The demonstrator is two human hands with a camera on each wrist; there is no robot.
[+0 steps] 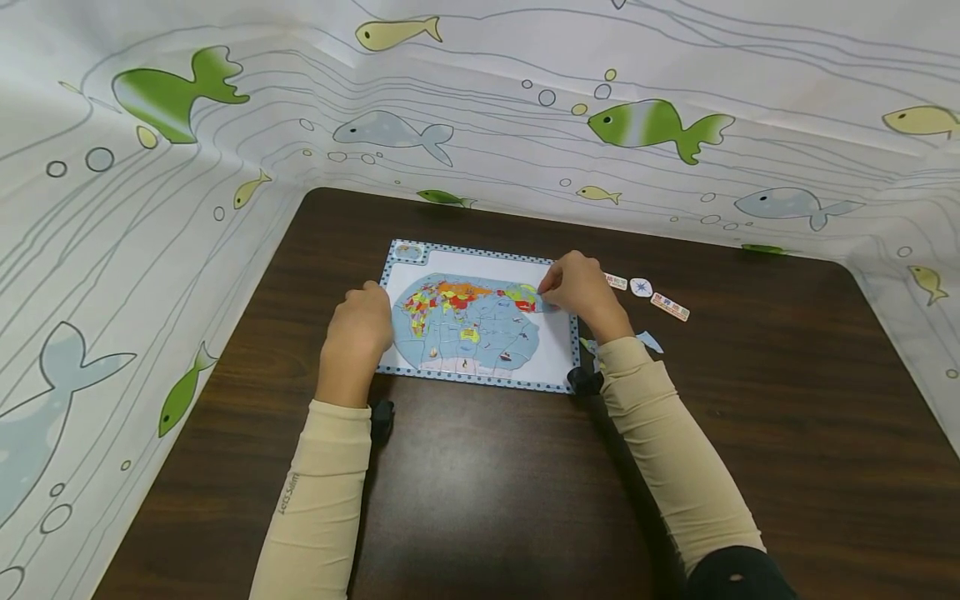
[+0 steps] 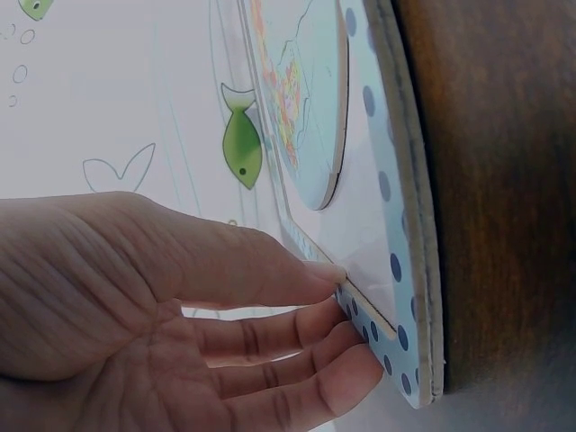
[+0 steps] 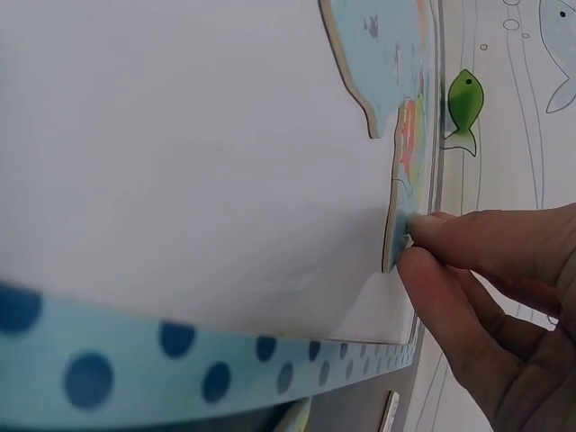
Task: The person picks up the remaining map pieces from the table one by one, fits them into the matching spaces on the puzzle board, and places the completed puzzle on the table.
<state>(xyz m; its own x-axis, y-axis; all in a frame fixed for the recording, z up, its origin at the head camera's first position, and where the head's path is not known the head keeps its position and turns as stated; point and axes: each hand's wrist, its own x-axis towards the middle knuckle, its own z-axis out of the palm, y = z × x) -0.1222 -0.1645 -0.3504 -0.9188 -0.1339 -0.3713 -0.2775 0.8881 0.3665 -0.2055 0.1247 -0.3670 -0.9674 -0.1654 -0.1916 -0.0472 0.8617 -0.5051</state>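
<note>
Hands (image 1: 356,329) (image 1: 581,287) pinch a layered, dotted board (image 1: 557,354) and thin blue piece (image 3: 394,241).

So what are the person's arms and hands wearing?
Both the left hand and right hand are bare, with no gloves. The left sleeve and right sleeve are cream and snug, with little wrinkles. The left one has small dark writing. There's a small black gadget by each wrist, and darker cloth above the right sleeve.
</note>
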